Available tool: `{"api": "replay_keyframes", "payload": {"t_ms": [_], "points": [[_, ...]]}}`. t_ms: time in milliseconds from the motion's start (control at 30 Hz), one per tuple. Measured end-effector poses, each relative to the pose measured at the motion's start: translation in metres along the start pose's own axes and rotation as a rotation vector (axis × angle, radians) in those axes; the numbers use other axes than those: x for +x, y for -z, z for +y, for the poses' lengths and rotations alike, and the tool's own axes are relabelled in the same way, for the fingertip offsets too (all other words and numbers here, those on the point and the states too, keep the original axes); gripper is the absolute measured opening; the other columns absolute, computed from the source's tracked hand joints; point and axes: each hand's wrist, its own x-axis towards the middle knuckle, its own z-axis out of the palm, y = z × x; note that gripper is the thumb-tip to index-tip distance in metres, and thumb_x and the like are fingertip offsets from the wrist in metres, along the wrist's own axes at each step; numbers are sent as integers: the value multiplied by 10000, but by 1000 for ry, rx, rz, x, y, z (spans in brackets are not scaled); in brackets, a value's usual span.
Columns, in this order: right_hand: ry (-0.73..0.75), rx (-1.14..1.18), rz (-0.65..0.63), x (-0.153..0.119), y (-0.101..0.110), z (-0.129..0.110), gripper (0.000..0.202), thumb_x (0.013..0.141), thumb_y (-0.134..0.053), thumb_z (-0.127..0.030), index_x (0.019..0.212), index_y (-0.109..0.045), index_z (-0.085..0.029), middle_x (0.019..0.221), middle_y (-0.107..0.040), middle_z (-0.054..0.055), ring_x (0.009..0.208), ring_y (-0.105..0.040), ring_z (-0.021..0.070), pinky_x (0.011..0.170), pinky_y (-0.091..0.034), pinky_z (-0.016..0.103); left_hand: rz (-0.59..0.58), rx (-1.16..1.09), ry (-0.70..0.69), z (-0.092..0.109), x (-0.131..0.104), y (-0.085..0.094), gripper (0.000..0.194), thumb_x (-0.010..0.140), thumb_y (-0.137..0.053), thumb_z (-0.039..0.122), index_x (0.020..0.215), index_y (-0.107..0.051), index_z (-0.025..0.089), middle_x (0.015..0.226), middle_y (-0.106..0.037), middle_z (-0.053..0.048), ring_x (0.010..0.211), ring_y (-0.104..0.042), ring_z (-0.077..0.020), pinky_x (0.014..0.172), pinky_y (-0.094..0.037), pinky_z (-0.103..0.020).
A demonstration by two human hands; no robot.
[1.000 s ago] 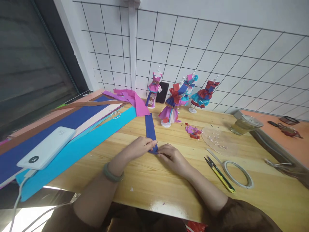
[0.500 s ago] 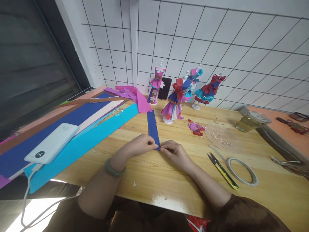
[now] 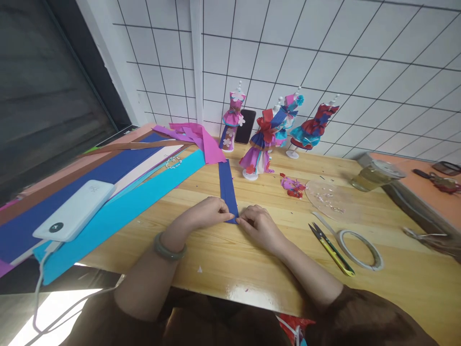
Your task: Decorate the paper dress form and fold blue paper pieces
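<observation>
A dark blue strip of crepe paper (image 3: pixel 226 185) lies lengthwise on the wooden table, its near end between my hands. My left hand (image 3: pixel 211 212) has its thumb and fingertips pinched at the left corner of that end. From the other side my right hand (image 3: pixel 262 227) pinches the right corner, its fingers curled in. The fingertips hide part of the paper's edge. Yellow-handled thread snips (image 3: pixel 331 249) and a roll of white double-sided tape (image 3: pixel 361 249) with a loose tail lie to the right of my right hand.
Crepe paper sheets (image 3: pixel 151 185) and a white power bank (image 3: pixel 74 210) with a cable cover the left side. Behind stand small dress forms (image 3: pixel 261 144) in paper dresses and a phone (image 3: pixel 246 126). Paper scraps (image 3: pixel 293 185), a clear disc with beads (image 3: pixel 326 199) and a cup (image 3: pixel 376 175) are at right.
The view has shifted slightly. My left fingertips have moved a little apart from my right ones, and more of the strip's near end shows between them.
</observation>
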Motion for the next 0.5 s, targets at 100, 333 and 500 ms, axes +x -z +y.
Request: {"api": "replay_keyframes", "payload": {"t_ms": [100, 333, 500], "points": [[-9, -3, -6, 0, 0, 0, 145, 783, -524, -252, 666, -584, -190, 679, -594, 19, 686, -508, 148, 671, -349, 292, -21, 50, -9, 1, 0, 1, 250, 699, -470, 341, 588, -575, 143, 587, -546, 4, 590, -468, -112, 555, -322, -215], [-8, 13, -19, -1, 1, 1, 105, 762, -549, -252, 690, -601, -198, 678, -595, 18, 683, -505, 152, 671, -347, 297, -31, 145, -64, -1, 0, -3, 188, 676, -499, 289, 589, -601, 157, 645, -600, -9, 667, -512, -123, 640, -359, -210], [-9, 22, -34, -1, 3, 0, 137, 792, -514, -248, 700, -601, -196, 713, -606, 25, 705, -512, 152, 676, -348, 296, -28, 175, -65, -3, 0, -5, 158, 663, -495, 235, 595, -619, 164, 634, -608, -11, 675, -528, -125, 669, -373, -209]]}}
